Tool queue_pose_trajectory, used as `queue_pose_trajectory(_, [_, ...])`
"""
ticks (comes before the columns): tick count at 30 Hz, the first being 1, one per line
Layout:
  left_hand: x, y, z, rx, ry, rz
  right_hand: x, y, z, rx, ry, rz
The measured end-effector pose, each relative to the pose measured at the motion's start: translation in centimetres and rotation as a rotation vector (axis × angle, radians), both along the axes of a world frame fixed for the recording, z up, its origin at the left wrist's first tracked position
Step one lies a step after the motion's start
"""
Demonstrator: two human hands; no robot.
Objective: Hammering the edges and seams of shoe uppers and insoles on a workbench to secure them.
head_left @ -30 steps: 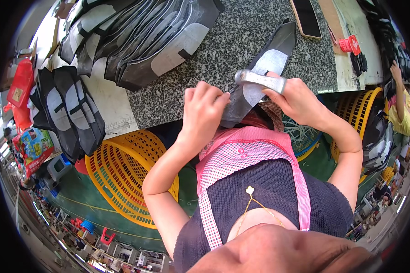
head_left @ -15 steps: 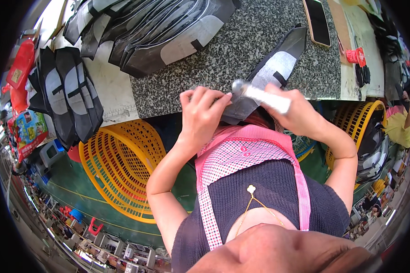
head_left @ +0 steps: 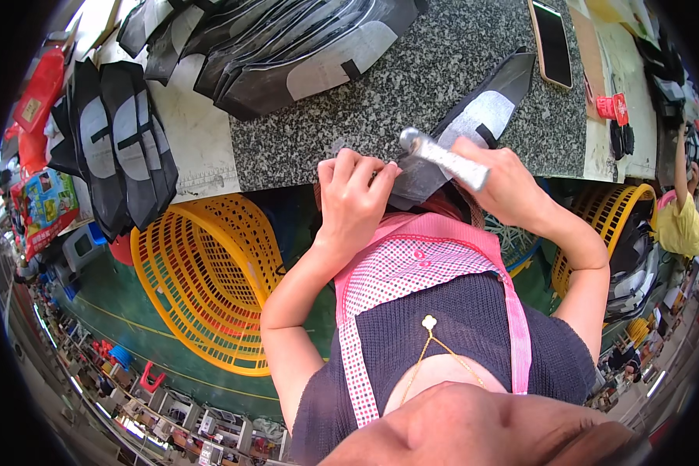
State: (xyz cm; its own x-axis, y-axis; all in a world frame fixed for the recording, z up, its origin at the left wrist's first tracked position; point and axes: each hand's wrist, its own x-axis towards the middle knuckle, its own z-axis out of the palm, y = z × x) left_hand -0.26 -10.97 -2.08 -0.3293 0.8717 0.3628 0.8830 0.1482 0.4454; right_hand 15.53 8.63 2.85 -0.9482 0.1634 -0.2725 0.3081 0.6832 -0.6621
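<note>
My right hand is closed round a silver metal hammer; its handle is hidden in my grip. The hammer's rounded end lies over a flat black piece with a grey patch, which slants across the table's near edge. Bent and drawn together, the fingers of my left hand pinch the left edge of this piece, close to the hammer's end. The piece's lower end hangs slightly over the table edge by my apron.
Similar black-and-grey pieces lie in a large stack on the speckled stone tabletop, with several more at the left. A phone rests at the back right. Yellow baskets stand below, left and right.
The hammer's rounded end has shifted slightly right. The view has shifted a little. My left hand stays at the piece's edge.
</note>
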Motion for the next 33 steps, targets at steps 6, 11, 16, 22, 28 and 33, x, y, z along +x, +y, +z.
queue_pose_trajectory(6, [0.8,-0.2,-0.2,-0.107,0.207,-0.049,-0.3,-0.3,-0.3,-0.016,-0.004,0.063])
queue_pose_trajectory(11, [1.0,-0.3,-0.6,-0.052,0.303,-0.096,-0.3,-0.4,0.4,-0.105,0.138,-0.01])
queue_pose_trajectory(16, [2.7,-0.5,-0.7,0.085,0.223,-0.193,-0.9,0.0,-0.6,0.001,0.028,0.096])
queue_pose_trajectory(22, [5.1,0.0,-2.6,0.021,0.281,-0.131,-0.5,-0.2,-0.3,-0.18,0.229,0.072])
queue_pose_trajectory(28, [4.9,0.5,-3.3,0.033,0.37,-0.076,-1.4,0.3,-0.8,-0.023,0.165,0.057])
queue_pose_trajectory(33, [5.4,1.9,-4.2,0.068,0.406,-0.075,-1.0,-0.4,-1.2,-0.115,0.062,0.007])
